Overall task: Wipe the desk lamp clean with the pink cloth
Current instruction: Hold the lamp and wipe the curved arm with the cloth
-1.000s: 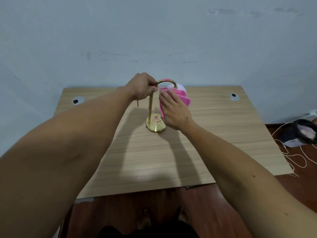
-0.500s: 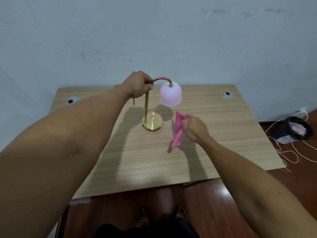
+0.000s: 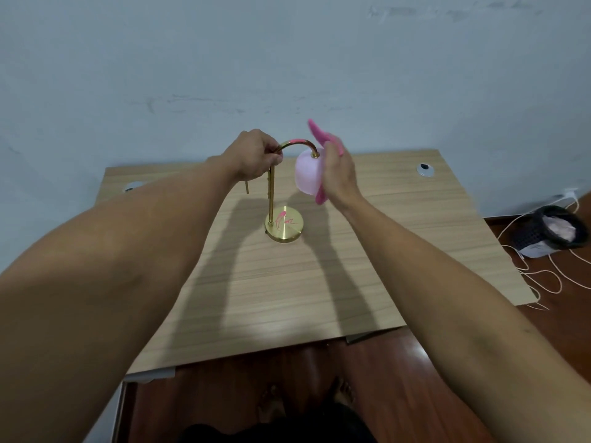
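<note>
**Returning the cloth to the lamp shade**

Standing at the near edge of a wooden desk (image 3: 287,282), a person reaches both bare arms forward over it; bare feet and dark floorboards show below the desk edge. Half a second ago the right hand was low over the desk, well apart from the lamp, with the cloth dangling from it. Now that hand has risen and swung back in.

Midway across the desk stands the desk lamp (image 3: 271,193), upright on its round brass base (image 3: 284,226), which rests flat on the wood. A thin brass stem rises from the base and arches over to a pale pink shade (image 3: 307,174) that hangs on the right.

The left hand (image 3: 254,155) is curled round the top of the stem where the arch begins, steadying the lamp. The right hand (image 3: 339,174) lies against the right side of the shade with fingers fairly straight, pressing the pink cloth (image 3: 323,139) between palm and shade. Cloth ends stick out above the fingers and below the heel of the hand.

This likely means a fresh wiping pass on the shade is starting, after the cloth was regathered. The stem and base may remain to be done.

Beyond the desk is a plain pale wall. On the floor to the right sit a dark basket (image 3: 550,231) and loose white cords.
</note>
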A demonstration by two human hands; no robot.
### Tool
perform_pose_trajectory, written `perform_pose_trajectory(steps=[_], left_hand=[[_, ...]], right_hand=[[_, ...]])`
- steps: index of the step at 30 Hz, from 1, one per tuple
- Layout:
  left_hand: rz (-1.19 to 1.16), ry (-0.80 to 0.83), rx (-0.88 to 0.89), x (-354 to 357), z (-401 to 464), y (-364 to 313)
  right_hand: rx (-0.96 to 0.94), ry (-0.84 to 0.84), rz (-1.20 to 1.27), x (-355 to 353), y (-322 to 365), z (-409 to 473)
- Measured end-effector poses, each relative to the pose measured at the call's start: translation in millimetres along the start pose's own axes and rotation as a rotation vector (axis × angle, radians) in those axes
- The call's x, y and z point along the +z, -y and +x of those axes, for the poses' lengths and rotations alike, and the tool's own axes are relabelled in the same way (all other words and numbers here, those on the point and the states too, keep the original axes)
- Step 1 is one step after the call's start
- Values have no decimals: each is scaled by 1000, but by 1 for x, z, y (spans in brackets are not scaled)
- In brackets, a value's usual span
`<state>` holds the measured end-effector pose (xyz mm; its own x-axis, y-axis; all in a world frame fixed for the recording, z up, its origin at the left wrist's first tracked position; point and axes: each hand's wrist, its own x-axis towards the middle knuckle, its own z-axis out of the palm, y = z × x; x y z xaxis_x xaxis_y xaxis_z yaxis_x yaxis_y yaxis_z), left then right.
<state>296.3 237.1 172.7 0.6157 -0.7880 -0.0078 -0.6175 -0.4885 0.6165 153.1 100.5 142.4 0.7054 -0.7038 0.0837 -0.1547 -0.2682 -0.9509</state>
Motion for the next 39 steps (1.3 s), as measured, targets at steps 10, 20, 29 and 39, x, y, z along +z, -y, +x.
perform_pose_trajectory(steps=[10,20,29,39], left_hand=[[10,6,-1,0,3,1],[-18,8,-21,0,1,1],[-9,-1,-15,2,2,1],[7,-2,-15,1,1,-1]], right_hand=[[-169,-86,-201,39,-75,-41],[764,-86,452,6,-68,-31],[-55,44,-192,4,-20,-5],[201,-6,287,7,-51,-10]])
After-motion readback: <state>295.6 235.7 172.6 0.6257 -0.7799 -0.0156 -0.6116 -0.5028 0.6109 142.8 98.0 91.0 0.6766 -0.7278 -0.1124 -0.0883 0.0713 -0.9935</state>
